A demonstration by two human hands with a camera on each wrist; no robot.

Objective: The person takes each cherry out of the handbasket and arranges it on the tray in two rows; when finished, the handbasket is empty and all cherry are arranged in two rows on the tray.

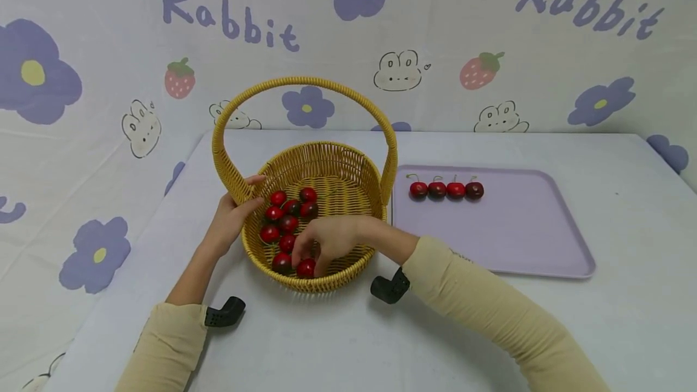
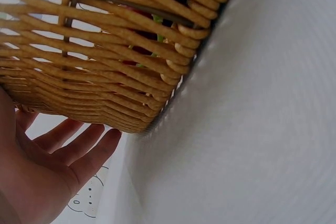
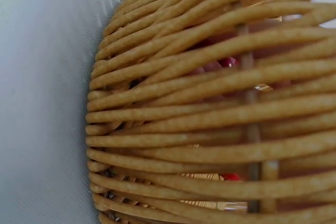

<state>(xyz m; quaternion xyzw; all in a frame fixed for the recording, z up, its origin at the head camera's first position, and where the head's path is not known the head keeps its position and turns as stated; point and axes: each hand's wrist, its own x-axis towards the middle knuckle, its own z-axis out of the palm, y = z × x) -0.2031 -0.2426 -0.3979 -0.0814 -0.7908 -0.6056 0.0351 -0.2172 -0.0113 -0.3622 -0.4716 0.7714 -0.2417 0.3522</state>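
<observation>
A round yellow wicker basket (image 1: 348, 198) with a tall arched handle stands on the white table, several red cherries (image 1: 288, 222) gathered in its left half. At the left rim, by the foot of the handle, my left hand (image 1: 231, 219) holds the basket, thumb over the edge. Seen from the left wrist, its fingers (image 2: 97, 156) lie against the outside of the weave. My right hand (image 1: 334, 238) reaches down inside the basket and pinches a dark red cherry (image 1: 307, 268) near the front wall. The basket's woven side (image 3: 210, 119) mostly hides that hand in the right wrist view.
Right of the basket lies a shallow lilac tray (image 1: 523, 241). Several cherries (image 1: 446, 190) with stems up form a row near its back left corner. A white cloth (image 1: 337, 35) printed with flowers, rabbits and strawberries hangs behind the table.
</observation>
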